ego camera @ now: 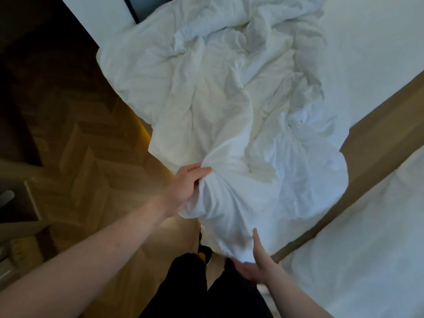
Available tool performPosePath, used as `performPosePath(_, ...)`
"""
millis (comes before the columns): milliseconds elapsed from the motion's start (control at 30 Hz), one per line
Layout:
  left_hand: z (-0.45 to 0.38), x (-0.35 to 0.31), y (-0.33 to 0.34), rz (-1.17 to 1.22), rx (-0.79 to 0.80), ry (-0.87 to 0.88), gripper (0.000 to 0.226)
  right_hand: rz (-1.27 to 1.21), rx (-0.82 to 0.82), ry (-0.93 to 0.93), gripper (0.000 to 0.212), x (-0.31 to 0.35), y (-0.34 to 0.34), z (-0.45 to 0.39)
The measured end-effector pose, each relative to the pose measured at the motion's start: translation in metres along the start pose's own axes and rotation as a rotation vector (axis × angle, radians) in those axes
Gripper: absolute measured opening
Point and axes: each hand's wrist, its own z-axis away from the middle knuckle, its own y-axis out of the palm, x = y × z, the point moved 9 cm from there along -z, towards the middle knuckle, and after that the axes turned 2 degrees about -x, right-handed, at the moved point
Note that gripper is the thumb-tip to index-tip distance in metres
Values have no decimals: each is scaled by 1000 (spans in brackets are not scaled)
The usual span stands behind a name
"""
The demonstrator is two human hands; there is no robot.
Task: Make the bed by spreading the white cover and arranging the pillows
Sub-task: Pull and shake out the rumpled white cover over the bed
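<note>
Left hand (187,187): fingers curling, gripping a bunched fold of the white cover (229,99).
Right hand (257,265): pinching the cover's lowest hanging edge.
White cover: lying crumpled, overhanging the bed's (371,53) near corner.

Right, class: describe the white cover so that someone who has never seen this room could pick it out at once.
Start from the wooden herringbone floor. The white cover is the big crumpled heap beside it, gripped by the left hand and the right hand. Unlike the smooth white surfaces alongside, it is deeply creased.
</note>
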Motion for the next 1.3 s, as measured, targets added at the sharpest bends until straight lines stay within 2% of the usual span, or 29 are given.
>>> performPosePath(67, 7, -12, 7, 89, -15, 3, 32, -206, 167, -152, 31, 26, 52, 22)
performPosePath(100, 9, -18, 8, 110, -19, 7, 32, -235, 165, -262, 5, 47, 69, 34)
performPosePath(167, 12, -35, -3, 112, -64, 53, 30, -304, 138, -401, 22, 89, 91, 59)
performPosePath(233, 10, -56, -28, 17, -169, 155, 28, -345, 151, -538, 29, 131, 102, 102)
performPosePath(267, 8, -68, -44, -105, -231, 216, 28, -342, 137, -617, 29, 151, 102, 126)
performPosePath(367, -5, -102, -80, -686, -372, 360, 39, -332, 147, -871, 31, 206, 112, 209)
performPosePath(433, -22, -112, -98, -1003, -453, 339, 40, -236, 170, -1032, 35, 229, 127, 261)
performPosePath(500, -33, -115, -106, -1131, -518, 264, 29, -45, 175, -1149, 42, 238, 150, 301)
performPosePath(533, -35, -116, -101, -1121, -512, 252, 22, 27, 183, -1179, 45, 240, 162, 310)
performPosePath(567, -37, -115, -89, -1087, -454, 272, 32, 101, 179, -1200, 47, 240, 172, 317)
performPosePath(667, -32, -106, -19, -995, -73, 437, 95, 267, 139, -1200, 43, 233, 189, 320)
performPosePath(700, -30, -99, 3, -1000, 17, 461, 108, 295, 136, -1186, 39, 230, 191, 318)
performPosePath(733, -32, -94, 15, -1014, 34, 480, 111, 327, 129, -1182, 34, 227, 194, 318)
performPosePath(767, -37, -95, 22, -1010, 4, 494, 100, 357, 121, -1185, 29, 224, 195, 319)
performPosePath(867, -57, -120, 13, -979, -199, 557, 18, 419, 151, -1171, 18, 217, 187, 320)
performPosePath(900, -61, -131, 9, -952, -239, 581, 7, 410, 176, -1159, 18, 215, 178, 317)
performPosePath(933, -63, -142, 7, -920, -254, 595, 8, 393, 176, -1159, 18, 215, 164, 311)
performPosePath(1000, -63, -163, 11, -871, -245, 624, 14, 355, 43, -1184, 21, 215, 122, 285)
performPosePath(1067, -59, -179, 18, -831, -213, 643, 19, 356, -204, -1146, 30, 209, 73, 238)
performPosePath(1133, -49, -192, 30, -780, -169, 694, 19, 355, -335, -994, 74, 190, 38, 184)
performPosePath(1200, -39, -201, 41, -722, -123, 709, 11, 327, -358, -891, 116, 173, 23, 148)
performPosePath(1233, -34, -205, 47, -702, -95, 709, 15, 307, -376, -880, 127, 170, 21, 139)
performPosePath(1300, -24, -209, 58, -690, -26, 712, 34, 274, -429, -932, 136, 183, 20, 133)
